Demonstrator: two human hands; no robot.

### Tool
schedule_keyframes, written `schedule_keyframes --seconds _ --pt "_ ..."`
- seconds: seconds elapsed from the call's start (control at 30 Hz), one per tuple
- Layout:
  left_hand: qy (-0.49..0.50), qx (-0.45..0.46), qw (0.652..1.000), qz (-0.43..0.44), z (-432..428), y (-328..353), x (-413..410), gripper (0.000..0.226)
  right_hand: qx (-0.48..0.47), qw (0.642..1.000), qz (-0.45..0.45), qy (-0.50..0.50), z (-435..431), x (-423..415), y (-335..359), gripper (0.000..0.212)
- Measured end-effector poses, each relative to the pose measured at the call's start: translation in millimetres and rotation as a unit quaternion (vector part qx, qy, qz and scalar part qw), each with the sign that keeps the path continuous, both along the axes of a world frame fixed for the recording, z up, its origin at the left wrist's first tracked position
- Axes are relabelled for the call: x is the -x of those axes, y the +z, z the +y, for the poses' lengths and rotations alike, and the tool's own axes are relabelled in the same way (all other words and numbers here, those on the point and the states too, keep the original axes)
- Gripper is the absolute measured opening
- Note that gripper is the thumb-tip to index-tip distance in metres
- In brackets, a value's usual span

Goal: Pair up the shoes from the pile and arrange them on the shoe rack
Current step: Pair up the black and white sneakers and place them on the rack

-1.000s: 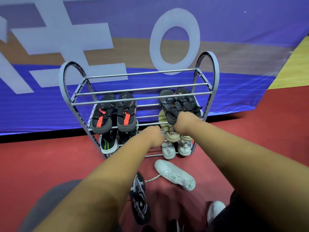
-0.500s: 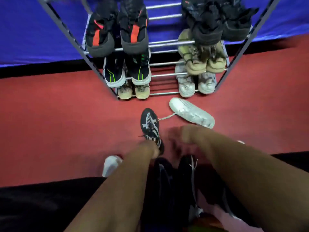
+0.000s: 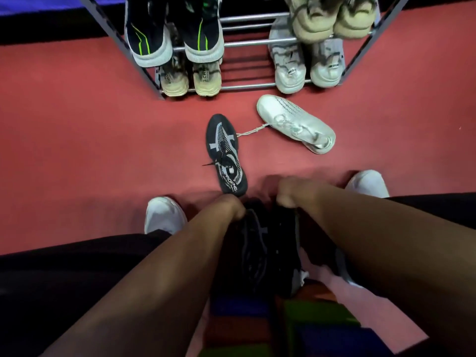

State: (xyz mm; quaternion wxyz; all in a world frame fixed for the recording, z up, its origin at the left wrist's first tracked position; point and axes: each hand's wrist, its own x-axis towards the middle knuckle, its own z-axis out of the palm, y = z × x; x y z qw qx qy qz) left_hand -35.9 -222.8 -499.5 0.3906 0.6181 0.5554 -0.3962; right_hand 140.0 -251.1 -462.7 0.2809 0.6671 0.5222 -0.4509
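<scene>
Down between the knees, low in frame: gripping the dark shoes [image 3: 257,243] with both hands, one shoe each, left hand [image 3: 229,208] and right hand [image 3: 292,193] both curled tight over the toe ends. Fingertips partly hidden. Noting a coloured mat [image 3: 319,318] just below the shoes.

Logging two loose shoes lying on the red floor [image 3: 77,130] in front of the rack: black shoe [image 3: 226,153] toe-up towards the rack, white shoe [image 3: 296,123] lying at an angle to its right, and a lace [image 3: 251,130] running from the white shoe to touch the black one.

Recording rack [image 3: 247,43] at the top edge, only its lower tiers showing, carrying four pairs:
- upper left: black-green pair [image 3: 152,39], heels outward
- bottom left: beige pair [image 3: 206,78], directly under it
- upper right: tan pair [image 3: 311,24]
- bottom right: white pair [image 3: 289,70]

Leaving the middle of both visible tiers as bare bars.

Noting own white trainers [image 3: 164,215] planted either side of the hands.
</scene>
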Motion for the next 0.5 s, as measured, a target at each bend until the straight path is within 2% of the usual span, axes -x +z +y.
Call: schedule_keyframes --seconds 0.1,0.13,0.23,0.3,0.4,0.47,0.5 --pt "-0.007 -0.019 1.000 -0.011 7.7 0.5 3.8 0.050 -0.045 0.997 -0.016 -0.061 9.9 2.9 2.4 0.017" --pt "-0.005 -0.014 1.000 -0.021 8.8 0.3 6.1 0.055 -0.075 0.993 -0.019 -0.091 15.2 1.3 2.3 0.021" --pt "0.022 0.012 0.998 -0.056 11.2 3.5 6.3 0.058 -0.206 0.954 -0.046 -0.212 31.2 -8.0 6.8 0.018" --pt "0.059 0.006 0.993 -0.102 16.1 9.1 1.3 0.047 -0.298 0.906 -0.036 -0.298 42.9 -14.0 12.0 0.032" --pt "0.205 0.005 0.961 -0.186 29.3 12.0 -6.0 0.017 -0.377 0.850 -0.015 -0.368 58.8 -20.8 23.1 0.042" --pt "0.284 -0.015 0.928 -0.239 39.7 13.8 -6.5 0.009 -0.377 0.836 0.002 -0.399 67.2 -23.9 27.1 0.046" --pt "0.304 -0.046 0.916 -0.257 45.0 14.7 -5.7 0.009 -0.357 0.842 0.005 -0.403 69.5 -25.7 26.9 0.045"
